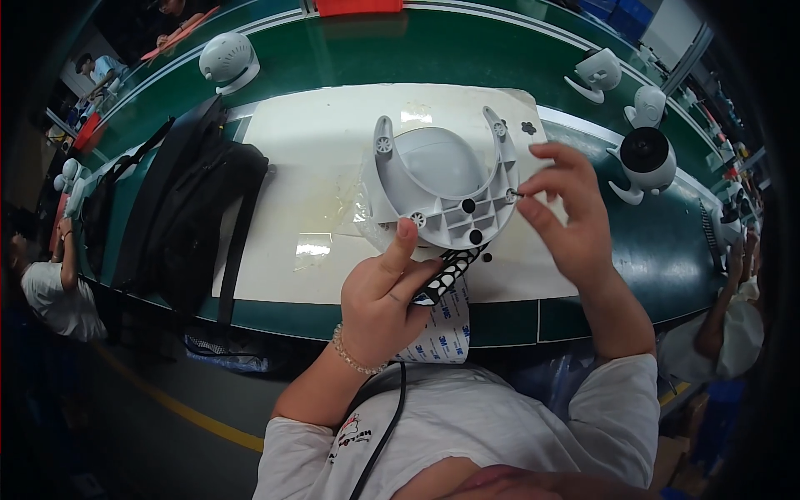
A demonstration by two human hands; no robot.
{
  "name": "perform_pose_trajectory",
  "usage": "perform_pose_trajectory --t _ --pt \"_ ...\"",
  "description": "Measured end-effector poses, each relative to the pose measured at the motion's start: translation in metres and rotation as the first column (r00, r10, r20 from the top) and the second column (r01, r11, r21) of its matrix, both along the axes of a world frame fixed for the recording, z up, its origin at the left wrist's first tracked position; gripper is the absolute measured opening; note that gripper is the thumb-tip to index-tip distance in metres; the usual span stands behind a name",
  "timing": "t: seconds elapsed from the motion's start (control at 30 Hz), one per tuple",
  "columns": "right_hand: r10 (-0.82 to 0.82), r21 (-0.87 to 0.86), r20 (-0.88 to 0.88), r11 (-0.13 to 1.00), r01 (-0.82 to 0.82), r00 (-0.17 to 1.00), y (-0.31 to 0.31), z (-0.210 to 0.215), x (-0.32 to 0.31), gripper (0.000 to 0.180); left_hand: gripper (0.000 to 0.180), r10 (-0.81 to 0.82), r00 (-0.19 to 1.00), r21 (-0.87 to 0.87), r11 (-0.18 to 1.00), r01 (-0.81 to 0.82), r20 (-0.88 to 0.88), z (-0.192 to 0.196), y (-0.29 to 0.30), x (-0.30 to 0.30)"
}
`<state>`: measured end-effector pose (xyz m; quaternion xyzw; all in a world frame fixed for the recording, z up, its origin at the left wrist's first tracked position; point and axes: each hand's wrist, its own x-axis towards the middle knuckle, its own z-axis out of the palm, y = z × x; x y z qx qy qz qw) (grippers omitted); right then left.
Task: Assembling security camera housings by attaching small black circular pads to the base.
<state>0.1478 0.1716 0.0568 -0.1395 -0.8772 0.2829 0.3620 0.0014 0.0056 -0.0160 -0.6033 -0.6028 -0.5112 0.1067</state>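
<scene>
A white plastic housing [442, 171] with a rounded dome and curved ribbed stand lies underside up in front of me. Two black round pads sit on its ribbed part, and several round sockets show along the stand. My left hand [379, 304] grips a black pad sheet [452, 275] full of round white gaps, its thumb against the housing's near left edge. A white backing liner with blue print [446, 329] hangs below that sheet. At the stand's right socket, my right hand [567, 208] pinches a small dark piece that looks like one of the pads.
A white board [275, 208] covers the green bench under the work. A black bag [187, 217] lies at left. One loose black pad [487, 257] rests near the housing. White camera-like units [229, 60] stand at the far left, others [648, 162] at right. Other people work around.
</scene>
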Motion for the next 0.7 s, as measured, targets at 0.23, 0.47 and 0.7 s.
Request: perform_pose_trajectory --t 0.23,0.47,0.7 --pt "0.101 -0.224 -0.037 0.969 -0.107 0.994 0.006 -0.008 -0.008 0.01 0.036 -0.003 1.0 -0.006 1.0 0.003 0.026 0.0 0.0 0.0" --pt "-0.04 0.526 -0.047 0.848 0.059 0.998 0.01 -0.009 -0.006 0.013 0.036 -0.014 0.999 0.002 1.0 0.014 0.029 -0.002 0.001 -0.002" --pt "-0.152 0.696 0.031 0.713 0.088 0.988 -0.004 0.008 0.007 0.024 0.029 -0.085 0.995 -0.011 0.996 0.085 0.052 0.0 -0.003 -0.005"
